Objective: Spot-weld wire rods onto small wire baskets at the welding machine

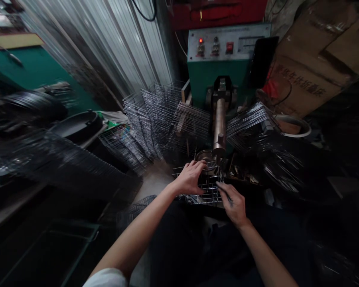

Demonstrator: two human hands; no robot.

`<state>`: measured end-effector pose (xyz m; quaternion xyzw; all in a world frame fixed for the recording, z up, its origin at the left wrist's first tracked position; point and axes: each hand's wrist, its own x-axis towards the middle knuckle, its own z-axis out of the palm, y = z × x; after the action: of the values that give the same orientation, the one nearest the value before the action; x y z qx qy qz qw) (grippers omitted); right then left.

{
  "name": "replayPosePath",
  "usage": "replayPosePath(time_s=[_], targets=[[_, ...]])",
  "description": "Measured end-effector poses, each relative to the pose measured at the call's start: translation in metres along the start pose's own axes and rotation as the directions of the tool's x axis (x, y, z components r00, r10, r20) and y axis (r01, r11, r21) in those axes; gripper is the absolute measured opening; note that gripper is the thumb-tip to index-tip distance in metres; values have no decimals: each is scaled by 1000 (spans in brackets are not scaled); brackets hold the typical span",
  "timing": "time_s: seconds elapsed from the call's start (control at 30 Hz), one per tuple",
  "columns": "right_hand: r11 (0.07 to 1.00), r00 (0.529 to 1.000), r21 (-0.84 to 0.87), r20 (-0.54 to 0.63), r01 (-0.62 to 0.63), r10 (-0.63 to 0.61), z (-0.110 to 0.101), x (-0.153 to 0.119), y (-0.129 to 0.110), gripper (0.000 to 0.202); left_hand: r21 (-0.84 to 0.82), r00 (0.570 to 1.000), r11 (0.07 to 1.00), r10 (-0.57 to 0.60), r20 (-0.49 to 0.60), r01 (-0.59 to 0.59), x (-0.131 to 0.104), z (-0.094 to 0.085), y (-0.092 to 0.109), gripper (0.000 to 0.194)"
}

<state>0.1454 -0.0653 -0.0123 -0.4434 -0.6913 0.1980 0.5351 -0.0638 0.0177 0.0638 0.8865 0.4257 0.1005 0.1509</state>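
Note:
Beneath the round metal electrode arm (pixel 219 125) of a welding machine lies a small wire grid (pixel 211 191). My left hand (pixel 191 178) grips the grid from the left, its fingers curled over the far wires and the thumb nearer me. At the grid's right edge, my right hand (pixel 235 202) is closed. A slim dark piece (pixel 225 194) shows along its fingers; I cannot tell what it is or whether this hand also holds the grid. The arm's lower tip is close to the grid's far right corner; whether they touch is unclear.
The green machine's control panel (pixel 227 43) has a lit red lamp. Wire panels (pixel 155 115) stand stacked at the left, with bundled wires (pixel 248 123) at the right. A bowl (pixel 293 125) sits beside cardboard boxes (pixel 305 67). A dark pan (pixel 74 125) lies farther left.

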Motion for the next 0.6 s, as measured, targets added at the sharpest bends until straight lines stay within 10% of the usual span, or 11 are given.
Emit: replayPosePath(time_s=[0.6], targets=[[997, 998, 25, -18, -67, 67, 2, 7, -4, 27, -9, 1000, 1000, 7, 12, -7, 8, -3, -4, 79]])
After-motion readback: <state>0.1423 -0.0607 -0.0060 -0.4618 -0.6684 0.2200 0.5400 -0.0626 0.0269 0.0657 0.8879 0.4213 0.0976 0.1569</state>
